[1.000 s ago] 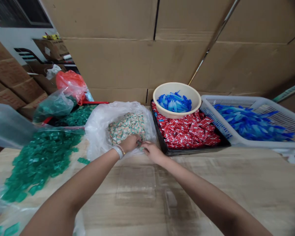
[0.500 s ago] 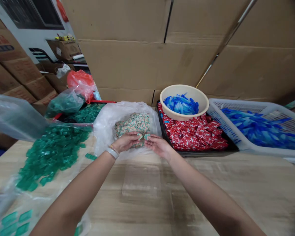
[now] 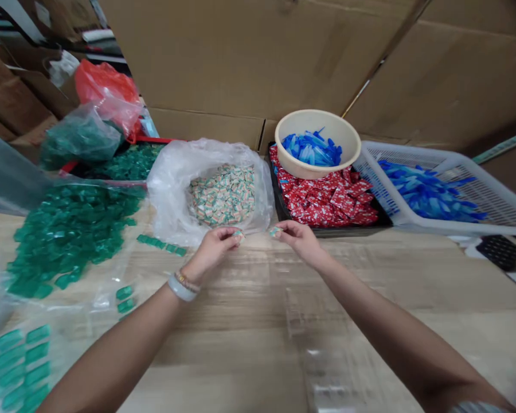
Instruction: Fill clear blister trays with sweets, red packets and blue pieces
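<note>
My left hand (image 3: pixel 217 248) pinches a small printed packet (image 3: pixel 239 234) with green and orange marks. A similar small packet (image 3: pixel 276 232) sits between the fingertips of my right hand (image 3: pixel 300 241). Both hands are over the table just in front of a white plastic bag (image 3: pixel 167 189), whose open mouth shows a heap of the same small packets (image 3: pixel 223 195). A short row of green pieces (image 3: pixel 161 245) lies left of my left hand. Behind my right hand, red packets (image 3: pixel 327 201) fill a black tray (image 3: pixel 348 231).
A cream bowl (image 3: pixel 352 146) of blue sticks rests on the red packets. Right of it stands a white basket (image 3: pixel 438 225) with more blue pieces. Green pieces (image 3: pixel 73 235) are heaped at left, others in rows (image 3: pixel 21 367). A cardboard wall (image 3: pixel 223 63) rises behind.
My hands have come out from over the bag's mouth toward me and moved apart, each with a small packet. The view has tilted downward.
</note>
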A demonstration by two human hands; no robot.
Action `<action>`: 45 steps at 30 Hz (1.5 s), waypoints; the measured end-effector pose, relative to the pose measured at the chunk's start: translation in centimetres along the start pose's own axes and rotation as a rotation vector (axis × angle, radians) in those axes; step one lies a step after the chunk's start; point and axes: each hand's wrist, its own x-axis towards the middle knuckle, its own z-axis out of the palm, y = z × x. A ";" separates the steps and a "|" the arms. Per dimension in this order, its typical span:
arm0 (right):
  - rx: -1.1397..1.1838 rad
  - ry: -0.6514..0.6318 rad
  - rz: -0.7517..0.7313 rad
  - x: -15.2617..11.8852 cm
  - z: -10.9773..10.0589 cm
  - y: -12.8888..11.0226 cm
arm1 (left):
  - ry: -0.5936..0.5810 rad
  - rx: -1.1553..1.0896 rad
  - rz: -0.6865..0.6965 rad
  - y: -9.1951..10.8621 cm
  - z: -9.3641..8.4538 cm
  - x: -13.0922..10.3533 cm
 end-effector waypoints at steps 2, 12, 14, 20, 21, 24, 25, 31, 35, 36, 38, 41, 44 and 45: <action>-0.082 -0.015 -0.031 -1.4 -0.6 0.5 | -0.047 0.029 -0.028 -0.9 1.3 -0.9; -0.923 -0.153 -0.382 -4.0 3.5 3.2 | 0.112 0.068 0.113 -4.9 3.3 -1.5; -0.982 -0.146 -0.401 -4.1 3.8 3.4 | 0.122 0.099 0.137 -5.5 3.4 -1.6; -0.947 -0.101 -0.463 -4.4 3.7 4.0 | 0.107 0.119 0.143 -5.7 3.1 -1.5; -0.948 -0.096 -0.475 -4.4 3.6 4.1 | 0.099 0.117 0.140 -5.6 3.0 -1.5; -0.992 -0.066 -0.495 -4.7 3.3 4.1 | 0.091 0.107 0.138 -5.8 2.9 -1.5; -1.012 -0.062 -0.495 -4.7 3.2 4.0 | 0.091 0.106 0.138 -5.8 2.8 -1.4; -1.098 -0.171 -0.493 -4.2 3.1 3.3 | 0.073 0.102 0.120 -6.3 2.7 -1.2; -1.056 -0.127 -0.460 -3.3 3.2 2.3 | 0.023 0.026 0.076 -5.8 2.3 -1.1; -0.986 -0.106 -0.456 -3.1 3.3 2.0 | 0.008 -0.001 0.077 -5.6 2.2 -1.1; -0.798 -0.106 -0.442 -2.9 3.8 1.4 | -0.013 -0.054 0.113 -5.2 2.0 -1.1; -0.625 -0.132 -0.424 -2.9 4.8 1.0 | -0.031 -0.072 0.183 -4.8 2.0 -1.3; -0.700 -0.056 -0.493 -3.2 5.5 1.2 | 0.015 0.038 0.220 -4.6 2.6 -1.6; -0.750 -0.033 -0.523 -3.4 5.6 1.4 | 0.044 0.082 0.229 -4.5 2.9 -1.7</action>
